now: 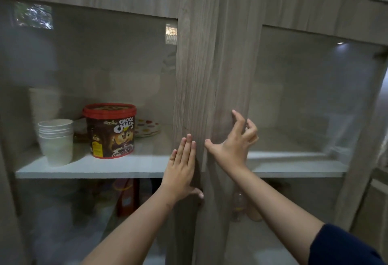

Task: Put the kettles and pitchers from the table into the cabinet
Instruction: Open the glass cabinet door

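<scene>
Grey wood-grain cabinet [197, 65] fills the view, its two glass doors meeting at the middle stiles. No kettle or pitcher shows, on a shelf or anywhere else, so I judge the task barely begun, or its end hidden. Left hand [181, 167] lies flat on the left door, fingers straight and together, holding nothing. Right hand [231, 145] touches the right door's edge with spread, half-curled fingers, empty. Behind the left glass stand cups [56, 140] and a tub [110, 130].
</scene>
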A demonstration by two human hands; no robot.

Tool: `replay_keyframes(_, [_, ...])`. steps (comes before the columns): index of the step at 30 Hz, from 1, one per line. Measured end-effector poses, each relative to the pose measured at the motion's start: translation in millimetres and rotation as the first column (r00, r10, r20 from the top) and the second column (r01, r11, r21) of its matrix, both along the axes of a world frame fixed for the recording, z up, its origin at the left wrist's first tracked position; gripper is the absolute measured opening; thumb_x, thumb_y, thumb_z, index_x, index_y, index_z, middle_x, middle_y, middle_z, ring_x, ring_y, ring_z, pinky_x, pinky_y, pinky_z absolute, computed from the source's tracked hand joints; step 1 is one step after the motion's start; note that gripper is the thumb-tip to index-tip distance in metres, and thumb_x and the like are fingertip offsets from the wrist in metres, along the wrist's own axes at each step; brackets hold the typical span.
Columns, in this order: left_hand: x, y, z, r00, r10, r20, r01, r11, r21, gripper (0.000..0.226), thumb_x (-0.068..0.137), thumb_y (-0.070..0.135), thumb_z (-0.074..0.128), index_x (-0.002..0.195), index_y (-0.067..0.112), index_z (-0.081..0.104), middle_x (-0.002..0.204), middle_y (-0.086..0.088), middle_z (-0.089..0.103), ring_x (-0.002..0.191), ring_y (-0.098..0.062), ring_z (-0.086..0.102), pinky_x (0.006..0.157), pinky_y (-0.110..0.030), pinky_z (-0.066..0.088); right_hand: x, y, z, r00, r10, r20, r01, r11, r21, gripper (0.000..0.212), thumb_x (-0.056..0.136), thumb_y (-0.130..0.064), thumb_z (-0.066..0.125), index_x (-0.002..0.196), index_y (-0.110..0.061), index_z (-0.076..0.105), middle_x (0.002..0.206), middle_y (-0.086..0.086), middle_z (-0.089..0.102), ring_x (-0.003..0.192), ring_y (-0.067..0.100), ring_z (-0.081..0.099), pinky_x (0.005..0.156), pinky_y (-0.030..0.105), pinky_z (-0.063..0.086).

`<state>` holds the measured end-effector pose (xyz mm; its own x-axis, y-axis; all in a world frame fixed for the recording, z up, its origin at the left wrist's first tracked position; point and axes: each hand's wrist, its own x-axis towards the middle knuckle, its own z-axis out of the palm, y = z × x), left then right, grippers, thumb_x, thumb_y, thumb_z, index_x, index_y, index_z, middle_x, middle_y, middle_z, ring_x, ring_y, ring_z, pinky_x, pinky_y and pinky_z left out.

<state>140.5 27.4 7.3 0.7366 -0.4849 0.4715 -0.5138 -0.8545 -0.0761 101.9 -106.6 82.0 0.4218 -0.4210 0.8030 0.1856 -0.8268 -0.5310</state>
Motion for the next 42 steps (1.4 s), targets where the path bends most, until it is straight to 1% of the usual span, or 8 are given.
replay_keyframes(9, [-70.5,-9.7,-5.4,0.973,-0.211,0.090,0.203,0.975,0.095,0.148,0.044,0.095,0.032,0.147,0.000,-0.016,0.155,-0.014,-0.024,0.144,-0.028,-0.010,0.109,-0.052,0.013,-100.3,-15.6,-0.3,0.989,0.149,-0.011,-0.149,0.989,0.022,0.095,0.053,-0.037,0.082,0.133,-0.033,0.032,0.130,0.007,0.024,0.120,0.027,0.028,0.102,0.029,0.032])
replay_keyframes(15, [-160.6,-27.3,-7.3,0.926,-0.343,0.159,0.321,0.936,0.145,0.143,0.051,0.094,0.034,0.147,-0.002,-0.010,0.156,-0.016,-0.021,0.145,-0.029,-0.014,0.118,-0.040,-0.004,-205.0,-40.5,2.7,0.957,0.278,-0.082,-0.281,0.959,-0.032,0.104,0.062,-0.041,0.080,0.142,-0.050,0.014,0.136,0.008,0.021,0.129,0.027,0.025,0.106,0.039,0.034])
replay_keyframes(17, [-192.8,-37.3,-7.8,0.916,-0.363,0.170,0.343,0.929,0.138,0.141,0.052,0.093,0.034,0.147,-0.003,-0.010,0.156,-0.017,-0.020,0.146,-0.030,-0.013,0.117,-0.039,-0.005,-237.6,-50.3,3.0,0.986,0.106,-0.130,-0.138,0.954,-0.266,0.097,0.069,-0.052,0.069,0.145,-0.046,0.010,0.149,0.012,0.006,0.139,0.034,0.015,0.112,0.056,0.024])
replay_keyframes(19, [-220.9,-47.0,-11.4,0.912,-0.372,0.172,0.352,0.926,0.134,0.138,0.055,0.092,0.033,0.147,-0.004,-0.006,0.156,-0.018,-0.019,0.146,-0.030,-0.012,0.117,-0.041,-0.003,-264.5,-62.5,2.9,0.981,-0.186,-0.056,0.110,0.768,-0.631,0.087,0.076,-0.060,0.054,0.148,-0.040,0.009,0.156,0.010,-0.003,0.143,0.036,0.007,0.110,0.065,0.005])
replay_keyframes(21, [-244.1,-57.3,-15.4,0.904,-0.387,0.180,0.369,0.920,0.130,0.136,0.057,0.091,0.033,0.147,-0.005,-0.005,0.156,-0.018,-0.018,0.146,-0.031,-0.011,0.117,-0.040,-0.003,-291.6,-74.3,6.3,0.946,-0.323,0.013,0.206,0.569,-0.797,0.081,0.082,-0.063,0.044,0.150,-0.034,0.011,0.160,0.008,0.000,0.146,0.030,0.005,0.109,0.062,-0.005])
replay_keyframes(29, [-322.9,-107.0,-26.5,0.799,-0.507,0.322,0.489,0.861,0.142,0.126,0.067,0.082,0.039,0.147,-0.002,-0.011,0.157,-0.016,-0.019,0.146,-0.029,-0.012,0.116,-0.042,0.001,-389.7,-122.3,11.2,0.860,-0.509,0.039,0.273,0.395,-0.877,0.080,0.088,-0.064,0.030,0.151,-0.018,0.013,0.158,0.004,0.004,0.146,0.020,0.006,0.109,0.049,-0.021])
replay_keyframes(38, [-405.7,-195.8,-40.7,0.669,-0.635,0.386,0.629,0.760,0.162,0.126,0.068,0.080,0.051,0.149,0.004,-0.008,0.157,-0.013,-0.017,0.146,-0.027,-0.013,0.112,-0.049,0.013,-498.9,-197.5,23.3,0.731,-0.682,0.014,0.291,0.293,-0.911,0.089,0.084,-0.070,0.031,0.151,-0.015,0.011,0.159,0.008,0.011,0.147,0.025,0.007,0.109,0.056,-0.008])
replay_keyframes(42, [-433.1,-242.5,-47.1,0.604,-0.701,0.379,0.685,0.700,0.202,0.108,0.079,0.073,0.046,0.150,0.008,0.000,0.159,-0.011,-0.014,0.147,-0.025,-0.009,0.119,-0.045,-0.001,-540.1,-231.8,44.7,0.659,-0.752,-0.025,0.294,0.288,-0.911,0.110,0.073,-0.079,0.043,0.150,-0.015,-0.003,0.158,0.007,-0.006,0.145,0.025,-0.010,0.110,0.053,-0.017])
